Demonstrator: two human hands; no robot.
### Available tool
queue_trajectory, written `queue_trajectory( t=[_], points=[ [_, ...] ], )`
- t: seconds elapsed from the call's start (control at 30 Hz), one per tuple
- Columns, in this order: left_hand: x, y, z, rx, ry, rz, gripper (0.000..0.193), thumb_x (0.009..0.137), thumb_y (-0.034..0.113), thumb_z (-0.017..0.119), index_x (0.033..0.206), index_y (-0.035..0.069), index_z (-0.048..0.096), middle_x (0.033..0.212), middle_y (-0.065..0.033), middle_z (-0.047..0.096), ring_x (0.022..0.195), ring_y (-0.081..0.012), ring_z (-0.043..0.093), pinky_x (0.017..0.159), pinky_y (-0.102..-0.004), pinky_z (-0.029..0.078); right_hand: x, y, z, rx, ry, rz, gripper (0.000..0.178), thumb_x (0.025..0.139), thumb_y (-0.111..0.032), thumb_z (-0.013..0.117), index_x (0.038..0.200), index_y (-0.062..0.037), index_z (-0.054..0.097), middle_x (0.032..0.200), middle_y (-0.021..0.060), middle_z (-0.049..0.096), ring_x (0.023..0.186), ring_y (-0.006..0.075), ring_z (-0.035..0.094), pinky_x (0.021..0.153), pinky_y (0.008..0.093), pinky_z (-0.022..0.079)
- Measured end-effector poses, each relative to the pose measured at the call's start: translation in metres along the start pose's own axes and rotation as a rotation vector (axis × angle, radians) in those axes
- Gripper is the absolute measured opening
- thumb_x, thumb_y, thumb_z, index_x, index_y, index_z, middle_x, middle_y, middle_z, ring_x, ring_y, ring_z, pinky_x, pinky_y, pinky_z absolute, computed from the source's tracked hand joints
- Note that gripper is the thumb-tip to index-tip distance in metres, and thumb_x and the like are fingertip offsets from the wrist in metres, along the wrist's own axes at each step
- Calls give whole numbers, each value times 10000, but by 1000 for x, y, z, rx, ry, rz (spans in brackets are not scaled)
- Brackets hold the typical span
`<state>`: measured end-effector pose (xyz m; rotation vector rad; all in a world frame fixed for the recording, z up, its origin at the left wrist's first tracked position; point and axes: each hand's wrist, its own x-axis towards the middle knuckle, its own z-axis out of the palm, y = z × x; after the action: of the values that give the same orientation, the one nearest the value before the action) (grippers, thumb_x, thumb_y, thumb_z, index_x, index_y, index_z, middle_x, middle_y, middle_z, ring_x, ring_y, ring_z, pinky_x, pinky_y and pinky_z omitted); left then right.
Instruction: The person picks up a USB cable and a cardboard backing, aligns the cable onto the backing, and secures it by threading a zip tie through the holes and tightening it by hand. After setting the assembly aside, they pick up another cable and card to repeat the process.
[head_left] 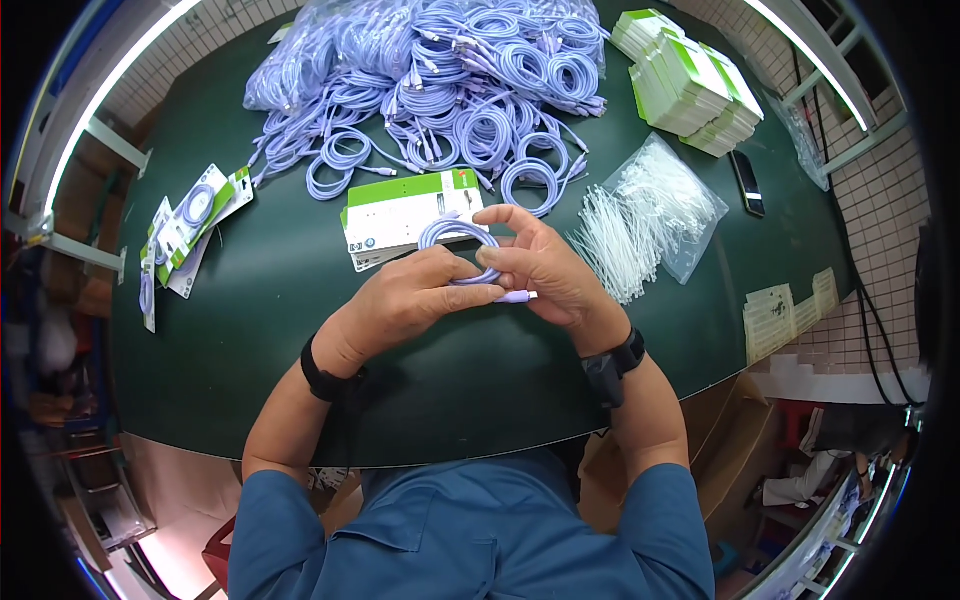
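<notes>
Between my two hands is a coiled light-purple charging cable (455,232), held above the table in front of me. My left hand (408,300) grips the coil's lower left side, thumb pointing right. Thumb and fingers of my right hand (545,262) pinch the coil's right side. One plug (517,297) of the cable sticks out to the right below the coil, its metal tip showing. Just behind the coil lies a small stack of white and green packaging cards (400,212), partly covered by the cable and my hands.
A big heap of coiled purple cables (470,90), partly bagged, fills the table's far side. Stacked white-green cards (690,85) stand far right. White cable ties (640,220) spill from a clear bag, near a phone (747,184). Carded cables (185,235) lie left on the dark green table (240,350).
</notes>
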<state>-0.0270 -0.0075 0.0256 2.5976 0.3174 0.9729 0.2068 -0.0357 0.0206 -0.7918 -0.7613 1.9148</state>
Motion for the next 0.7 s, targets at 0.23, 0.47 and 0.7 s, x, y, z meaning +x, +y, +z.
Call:
queue_trajectory(
  t=[0.23,0.47,0.7],
  points=[
    [4,2,9,2,51,1,445,827,0,741,1255,123,734,1066,-68,740,909,-249,721,766,-355,607,-1,-4,-12,-57,-29,67,264,980,-77,726,1215,-57,607,912,1,664,759,63,654,619,201,516],
    [1,-5,1,55,95,-50,417,834,-9,736,1241,84,732,1051,-95,747,910,-269,736,781,-370,612,-25,-33,13,-952,67,-215,273,939,-99,778,1165,-37,639,930,20,682,801,83,655,665,233,527],
    [6,-4,-2,-22,160,-94,335,838,-39,797,1156,58,754,1010,-113,752,857,-255,743,734,-359,608,-21,-20,14,-1155,47,-414,229,875,-95,844,1041,-17,707,890,47,703,769,97,656,681,242,534]
  ],
)
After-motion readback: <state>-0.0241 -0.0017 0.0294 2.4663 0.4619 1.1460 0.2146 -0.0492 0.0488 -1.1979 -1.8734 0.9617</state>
